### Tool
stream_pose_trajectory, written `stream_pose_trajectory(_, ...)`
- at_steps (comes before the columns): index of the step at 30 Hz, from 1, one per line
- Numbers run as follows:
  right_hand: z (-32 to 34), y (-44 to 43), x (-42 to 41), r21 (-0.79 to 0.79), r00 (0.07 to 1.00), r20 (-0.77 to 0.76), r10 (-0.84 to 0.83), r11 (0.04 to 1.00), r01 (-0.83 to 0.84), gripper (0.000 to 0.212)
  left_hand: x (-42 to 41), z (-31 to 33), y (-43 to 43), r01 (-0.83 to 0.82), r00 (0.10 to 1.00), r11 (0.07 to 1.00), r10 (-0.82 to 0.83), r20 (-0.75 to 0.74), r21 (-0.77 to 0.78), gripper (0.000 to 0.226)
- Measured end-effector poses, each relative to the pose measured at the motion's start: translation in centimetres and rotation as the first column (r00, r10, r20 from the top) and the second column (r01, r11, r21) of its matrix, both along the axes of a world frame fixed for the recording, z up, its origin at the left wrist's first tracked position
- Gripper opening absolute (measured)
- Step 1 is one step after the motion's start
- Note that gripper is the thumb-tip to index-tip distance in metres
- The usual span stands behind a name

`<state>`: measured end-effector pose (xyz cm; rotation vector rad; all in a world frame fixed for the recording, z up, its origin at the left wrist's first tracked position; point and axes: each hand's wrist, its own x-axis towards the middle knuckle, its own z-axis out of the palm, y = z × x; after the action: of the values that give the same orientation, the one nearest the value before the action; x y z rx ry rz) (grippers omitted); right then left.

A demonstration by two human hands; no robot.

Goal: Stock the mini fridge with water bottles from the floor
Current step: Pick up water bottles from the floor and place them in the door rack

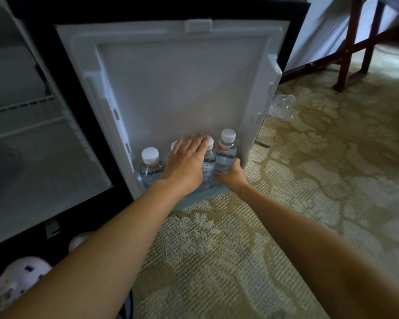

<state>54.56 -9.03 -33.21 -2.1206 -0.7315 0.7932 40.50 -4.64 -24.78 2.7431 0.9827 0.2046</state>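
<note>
Seating right-end bottle in door shelf, centre frame. My right hand curls round its base; left hand flat, fingers together, on middle bottles. Next, probably: release, check floor for more.

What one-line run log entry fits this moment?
stage: loading door shelf | left hand: resting on middle bottles | right hand: gripping rightmost bottle

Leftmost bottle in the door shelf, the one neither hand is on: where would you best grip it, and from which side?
Probably just under its white cap, pinched from above and in front. The leftmost bottle stands upright, base down in the door shelf, the door's side wall beside one flank and the left hand over its neighbour on the other; only top and front look free.
</note>
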Motion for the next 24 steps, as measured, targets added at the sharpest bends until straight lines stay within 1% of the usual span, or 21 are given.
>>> stream_pose_trajectory(2,0.6,-0.4,0.0,-0.056,0.999,-0.021,0.046,0.997,-0.047,0.081,0.0,0.3,-0.4,-0.015,1.000,0.999,0.015,-0.025,-0.029,0.079)
stream_pose_trajectory(4,1.4,-1.1,-0.1,-0.099,0.997,-0.020,0.077,0.992,-0.078,0.076,-0.2,0.6,-1.1,-0.034,0.999,0.995,0.031,-0.036,-0.092,0.081)
stream_pose_trajectory(7,2.5,-3.2,-0.4,-0.117,0.994,0.047,0.094,0.989,-0.088,0.057,-0.5,1.8,-3.1,-0.055,0.998,0.984,0.055,-0.007,-0.167,0.078)
stream_pose_trajectory(10,3.7,-6.5,-1.0,-0.129,0.982,0.146,0.123,0.986,-0.105,0.046,-0.7,3.3,-5.9,-0.089,0.995,0.963,0.099,0.027,-0.253,0.068)
stream_pose_trajectory(12,4.7,-9.7,-1.4,-0.100,0.973,0.192,0.131,0.989,-0.113,0.042,-0.5,4.3,-8.3,-0.094,0.994,0.949,0.108,0.029,-0.299,0.054)
stream_pose_trajectory(14,6.0,-13.3,-2.0,-0.061,0.974,0.211,0.079,0.996,-0.068,0.038,-0.2,5.1,-11.1,-0.095,0.992,0.938,0.116,0.044,-0.335,0.039)
stream_pose_trajectory(16,7.2,-17.7,-2.5,-0.019,0.973,0.231,-0.005,1.000,0.009,0.035,0.3,5.6,-14.6,-0.080,0.992,0.924,0.110,0.060,-0.375,0.033)
stream_pose_trajectory(19,8.2,-24.5,-3.3,0.011,0.959,0.266,-0.094,0.995,0.095,0.028,1.1,5.1,-20.2,-0.028,0.996,0.898,0.062,0.064,-0.439,0.029)
stream_pose_trajectory(24,7.6,-36.7,-4.9,-0.002,0.937,0.251,-0.242,0.968,0.250,0.023,2.1,3.4,-30.7,0.095,0.995,0.832,-0.078,0.055,-0.546,0.029)
